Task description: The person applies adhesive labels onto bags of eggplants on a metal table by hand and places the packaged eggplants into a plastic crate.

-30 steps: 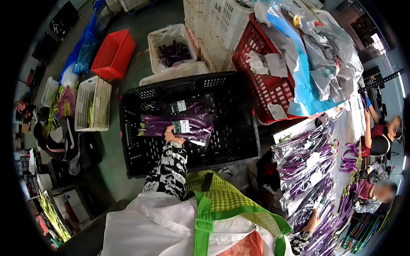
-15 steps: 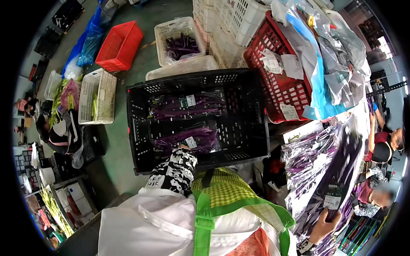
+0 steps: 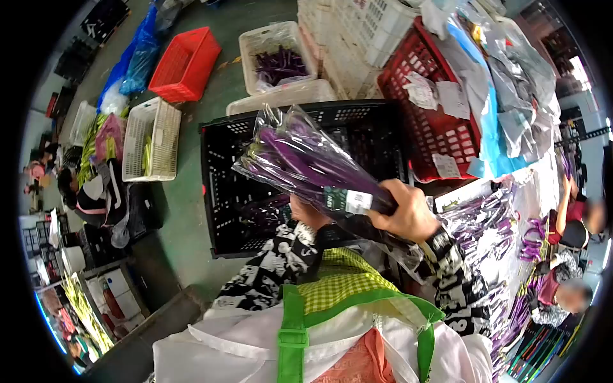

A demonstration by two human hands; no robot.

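Bag of eggplants [image 3: 297, 156] swings in! Half a second ago it was over the bench [image 3: 543, 198]; now it hangs tilted above the black crate [image 3: 377, 118], so the handling has shifted from bench to crate. The right hand [image 3: 408, 214] grasps its near end, thumb beside the white label [image 3: 357, 202]. The left hand [image 3: 308, 214] is up close under the bag's lower edge, fingers hidden, so I can't tell whether it grips. Below the left hand, more bagged purple shows in the crate.

Right of the right hand, bagged eggplants [image 3: 476, 226] cover much of the bench. Beyond it stands a red basket [image 3: 415, 70] heaped with plastic. Out past the left hand: green floor [image 3: 185, 236], a white crate [image 3: 167, 150], a co-worker [image 3: 96, 198].
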